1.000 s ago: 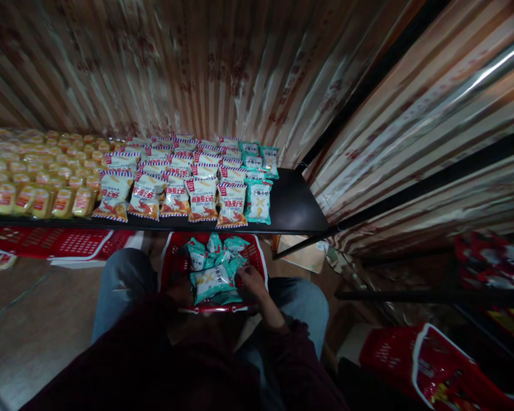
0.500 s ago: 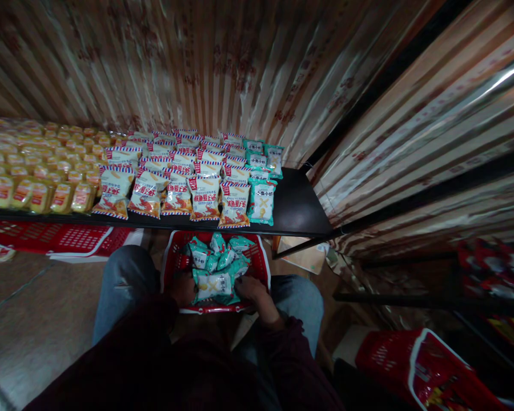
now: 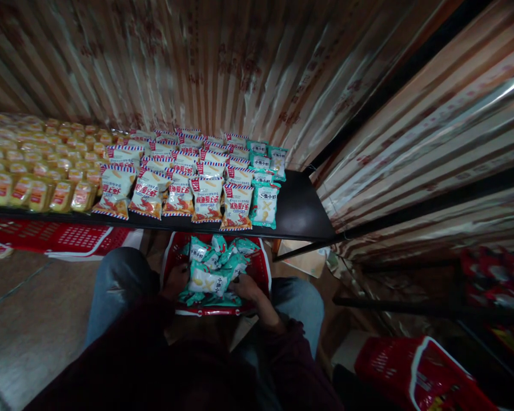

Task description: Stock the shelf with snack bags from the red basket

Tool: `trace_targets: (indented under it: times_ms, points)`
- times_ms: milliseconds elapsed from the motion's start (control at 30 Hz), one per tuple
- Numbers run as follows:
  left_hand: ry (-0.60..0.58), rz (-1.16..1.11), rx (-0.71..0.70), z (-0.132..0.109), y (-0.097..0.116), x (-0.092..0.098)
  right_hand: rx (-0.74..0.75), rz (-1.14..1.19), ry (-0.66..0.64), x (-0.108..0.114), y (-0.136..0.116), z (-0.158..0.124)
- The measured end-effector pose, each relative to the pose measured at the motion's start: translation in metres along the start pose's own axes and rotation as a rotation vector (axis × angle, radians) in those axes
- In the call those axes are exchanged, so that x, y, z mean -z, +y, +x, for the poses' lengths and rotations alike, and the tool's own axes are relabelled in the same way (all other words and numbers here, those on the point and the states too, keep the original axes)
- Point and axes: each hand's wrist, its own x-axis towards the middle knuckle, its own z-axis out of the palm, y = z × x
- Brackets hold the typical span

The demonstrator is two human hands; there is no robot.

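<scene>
Red basket: landmark; sits between the knees, in front of the black shelf and lower than it.
Top teal bag: in the basket, near side, on top of the pile, printed face up. Print runs sideways, toward the basket's right wall.
Other teal bags: heaped under and behind it, mostly toward the basket's far side, at mixed angles. Count unclear, they overlap.
Step in hand: looks like handling the top bag from both ends, judging by the pose.
Doing it well: take the bag by its end seams, light pinch, no pressing on the middle. Contents are probably brittle. Lift straight up until clear of the pile so neighbours don't drag along; keep knuckles off the basket walls. Level both ends before turning the print.
Right hand: on the basket's right side, fingers curled in, closed on the bag's right end as far as I can see. Fingertips hidden, so grip force is unknown.
Left hand: just inside the basket's left wall, at the bag's left edge, fingers partly bent. Dark there; can't tell whether it's gripping or only resting against the film.
Shelf stock: beyond the basket, white shrimp-print bags in rows, upright teal bags just right of them.
</scene>
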Motion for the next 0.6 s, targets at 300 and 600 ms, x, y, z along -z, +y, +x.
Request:
trace_targets:
  times_ms: [300,600]
  points:
    - [0.245,-0.098,-0.065,-0.008,0.013,0.012,-0.032,0.046,0.443,0.026,-0.004,-0.017]
    - [0.433,-0.125,-0.217,-0.033,0.050,0.034,0.449,0.288,0.341,0.009,-0.027,-0.035]
